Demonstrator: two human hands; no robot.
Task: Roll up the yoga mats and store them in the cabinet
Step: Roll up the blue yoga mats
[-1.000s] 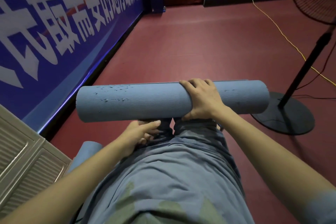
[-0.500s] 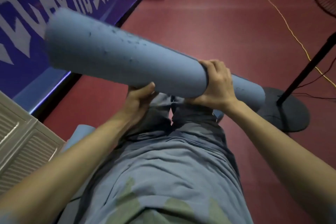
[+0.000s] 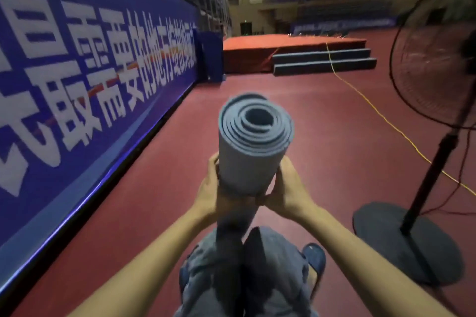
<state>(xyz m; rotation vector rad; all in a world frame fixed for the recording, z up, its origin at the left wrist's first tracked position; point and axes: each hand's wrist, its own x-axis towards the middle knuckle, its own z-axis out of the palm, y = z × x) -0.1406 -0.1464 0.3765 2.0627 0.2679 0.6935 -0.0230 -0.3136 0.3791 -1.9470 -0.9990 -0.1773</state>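
Held rolled blue yoga mat (image 3: 253, 147) upright, spiral end toward camera; left hand (image 3: 210, 192) and right hand (image 3: 284, 192) clasped round its lower part, above red floor (image 3: 322, 121)

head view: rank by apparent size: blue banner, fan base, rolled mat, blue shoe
1. blue banner
2. fan base
3. rolled mat, near the camera and seen end-on, so its rank against the base is unsure
4. blue shoe

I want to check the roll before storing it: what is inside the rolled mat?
The mat stands on end between the left hand and right hand. Its top end shows only spiral layers around a small hollow core. Deeper inside is hidden.
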